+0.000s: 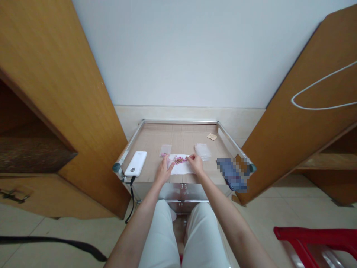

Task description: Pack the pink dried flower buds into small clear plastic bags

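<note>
On a small tan-topped table lies a white sheet, paper or cloth, bearing a cluster of small pink and brownish beads. My left hand rests at the sheet's left edge, thumb and fingers apart, close to the beads. At the right end of the cluster, my right hand has its fingertips pinched together; what sits between them is too small to make out. Just beyond my left hand is a small clear bag with some pink beads at its lower end. Clear plastic bags lie stacked beyond my right hand.
A white power bank with a black cable lies at left. At right is a blurred dark blue object; a beige tag lies farther back. A metal rail edges the table, wooden furniture flanks it, and a red stool stands lower right.
</note>
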`<state>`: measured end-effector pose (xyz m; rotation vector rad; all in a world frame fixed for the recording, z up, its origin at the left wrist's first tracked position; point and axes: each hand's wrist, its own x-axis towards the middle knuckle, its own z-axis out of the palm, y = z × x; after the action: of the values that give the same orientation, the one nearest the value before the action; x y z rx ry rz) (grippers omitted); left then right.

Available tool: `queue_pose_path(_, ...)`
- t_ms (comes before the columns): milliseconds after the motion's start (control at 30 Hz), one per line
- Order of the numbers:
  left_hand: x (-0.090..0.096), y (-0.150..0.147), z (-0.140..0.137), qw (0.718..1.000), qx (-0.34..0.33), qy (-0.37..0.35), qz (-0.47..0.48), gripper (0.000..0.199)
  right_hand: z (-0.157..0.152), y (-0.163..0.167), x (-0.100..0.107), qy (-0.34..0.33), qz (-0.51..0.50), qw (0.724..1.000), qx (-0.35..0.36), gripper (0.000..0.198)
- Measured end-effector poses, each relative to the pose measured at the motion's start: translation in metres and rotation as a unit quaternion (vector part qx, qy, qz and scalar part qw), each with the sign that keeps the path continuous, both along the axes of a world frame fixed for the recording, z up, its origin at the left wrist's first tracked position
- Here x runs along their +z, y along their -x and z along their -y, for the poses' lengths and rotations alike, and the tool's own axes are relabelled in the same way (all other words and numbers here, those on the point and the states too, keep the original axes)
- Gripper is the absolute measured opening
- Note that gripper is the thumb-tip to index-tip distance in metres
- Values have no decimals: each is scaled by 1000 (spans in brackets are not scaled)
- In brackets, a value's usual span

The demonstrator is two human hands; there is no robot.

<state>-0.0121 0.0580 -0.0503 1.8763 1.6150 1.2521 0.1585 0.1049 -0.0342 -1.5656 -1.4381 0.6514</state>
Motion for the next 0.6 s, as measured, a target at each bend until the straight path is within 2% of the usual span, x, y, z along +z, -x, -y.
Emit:
queue_pose_path(133, 2, 0, 1, 1000, -1, 4, 3, 51, 7, 21, 23, -45, -126, 990, 41, 10)
queue_pose_path(233, 1, 0, 0, 1000, -5, 4, 3, 52, 13, 39, 39, -34, -175, 980, 86, 12)
queue_pose_path(433, 0, 0, 0, 1000, -9, 4, 1, 52, 19, 48, 47, -23, -98, 974, 203, 16)
queue_pose_path(500, 1, 0, 0, 1000, -8, 8, 0, 52, 17, 42, 44, -25, -88, 977, 192, 22)
queue_pose_path(600, 1, -1, 0, 1000, -3, 12, 0, 52, 9, 28, 32, -34, -90, 986, 133, 21)
